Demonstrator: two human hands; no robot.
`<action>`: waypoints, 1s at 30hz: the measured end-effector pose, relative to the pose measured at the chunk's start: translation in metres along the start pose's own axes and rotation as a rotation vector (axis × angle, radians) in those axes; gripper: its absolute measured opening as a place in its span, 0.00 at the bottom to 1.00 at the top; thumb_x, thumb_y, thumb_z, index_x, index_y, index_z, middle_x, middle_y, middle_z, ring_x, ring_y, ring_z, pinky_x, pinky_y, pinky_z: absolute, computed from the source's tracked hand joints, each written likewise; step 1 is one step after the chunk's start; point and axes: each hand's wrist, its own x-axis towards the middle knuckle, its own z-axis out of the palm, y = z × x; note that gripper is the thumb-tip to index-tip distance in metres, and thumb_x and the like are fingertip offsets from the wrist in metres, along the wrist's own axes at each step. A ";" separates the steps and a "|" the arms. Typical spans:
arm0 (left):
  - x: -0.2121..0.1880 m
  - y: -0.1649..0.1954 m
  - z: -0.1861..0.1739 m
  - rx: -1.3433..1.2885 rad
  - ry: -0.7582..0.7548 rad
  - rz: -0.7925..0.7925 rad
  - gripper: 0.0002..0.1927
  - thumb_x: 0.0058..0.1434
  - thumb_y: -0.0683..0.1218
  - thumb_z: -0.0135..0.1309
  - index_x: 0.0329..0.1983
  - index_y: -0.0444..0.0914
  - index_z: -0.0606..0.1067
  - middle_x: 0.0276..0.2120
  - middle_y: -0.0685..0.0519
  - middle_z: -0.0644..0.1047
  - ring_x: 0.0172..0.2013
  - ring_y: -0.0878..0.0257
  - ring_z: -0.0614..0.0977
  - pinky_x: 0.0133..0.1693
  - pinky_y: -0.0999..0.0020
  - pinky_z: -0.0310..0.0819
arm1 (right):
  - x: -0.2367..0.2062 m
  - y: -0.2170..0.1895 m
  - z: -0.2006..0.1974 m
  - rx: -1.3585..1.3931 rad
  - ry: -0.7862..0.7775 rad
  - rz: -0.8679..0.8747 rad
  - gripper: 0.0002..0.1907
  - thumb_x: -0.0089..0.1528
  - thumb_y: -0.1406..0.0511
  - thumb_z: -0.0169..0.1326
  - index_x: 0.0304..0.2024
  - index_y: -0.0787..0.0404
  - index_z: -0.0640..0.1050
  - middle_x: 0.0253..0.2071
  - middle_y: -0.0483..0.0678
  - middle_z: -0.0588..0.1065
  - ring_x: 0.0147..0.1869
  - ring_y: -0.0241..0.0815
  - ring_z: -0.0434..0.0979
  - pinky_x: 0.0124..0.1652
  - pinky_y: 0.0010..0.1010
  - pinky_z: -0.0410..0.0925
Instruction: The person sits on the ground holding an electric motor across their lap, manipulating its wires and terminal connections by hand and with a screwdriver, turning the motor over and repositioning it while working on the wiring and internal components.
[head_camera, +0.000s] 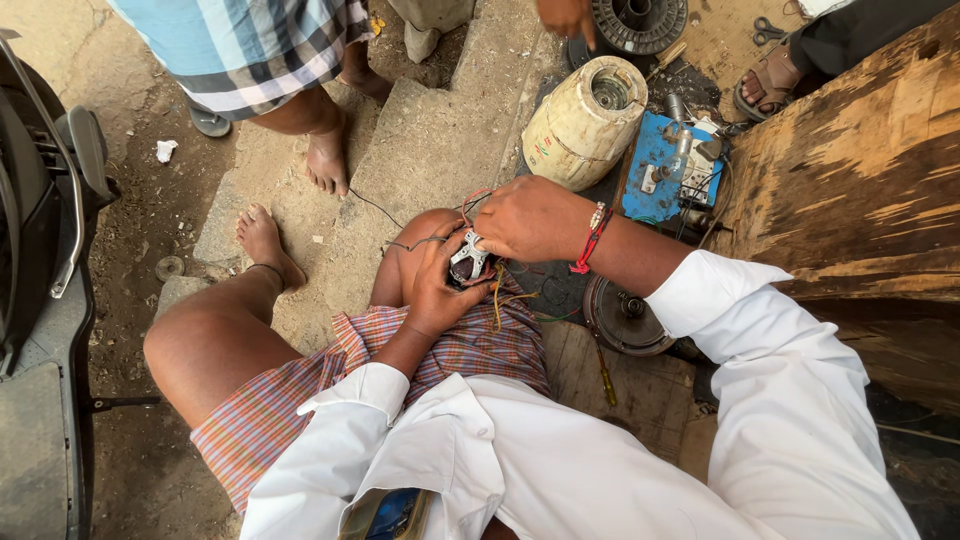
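Seen from above, a seated person in a white shirt works over the raised knee. The left hand (432, 290) cups a small wound motor part (468, 262) from below, its grip closed around it. The right hand (530, 218) closes over it from above, fingers pinching at the wires (497, 295) trailing toward the lap. The step looks like wiring work; steady, fine finger control seems called for. The part's axis cannot be told. A cream-coloured motor housing (583, 122) lies nearby.

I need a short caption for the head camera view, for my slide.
Both hands, left hand and right hand, hold a small wired metal part over the knee.
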 end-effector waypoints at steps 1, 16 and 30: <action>0.000 0.000 0.000 0.003 0.003 -0.002 0.43 0.45 0.43 0.75 0.66 0.37 0.69 0.64 0.42 0.69 0.64 0.46 0.73 0.64 0.56 0.69 | -0.001 0.001 0.000 0.042 0.044 -0.025 0.14 0.60 0.56 0.59 0.33 0.59 0.77 0.31 0.50 0.76 0.39 0.54 0.79 0.39 0.46 0.71; -0.001 -0.003 0.001 -0.034 -0.003 0.001 0.44 0.47 0.42 0.75 0.68 0.37 0.68 0.64 0.42 0.69 0.66 0.46 0.72 0.66 0.57 0.67 | 0.000 0.003 0.003 0.041 0.051 -0.056 0.12 0.63 0.59 0.55 0.31 0.60 0.75 0.31 0.50 0.77 0.39 0.54 0.80 0.39 0.45 0.72; -0.002 -0.007 0.000 -0.020 0.009 -0.011 0.43 0.47 0.42 0.74 0.67 0.36 0.68 0.64 0.41 0.69 0.65 0.45 0.72 0.65 0.57 0.67 | -0.001 0.009 0.005 0.169 0.088 -0.062 0.09 0.64 0.61 0.54 0.32 0.59 0.76 0.31 0.51 0.76 0.39 0.55 0.78 0.39 0.46 0.70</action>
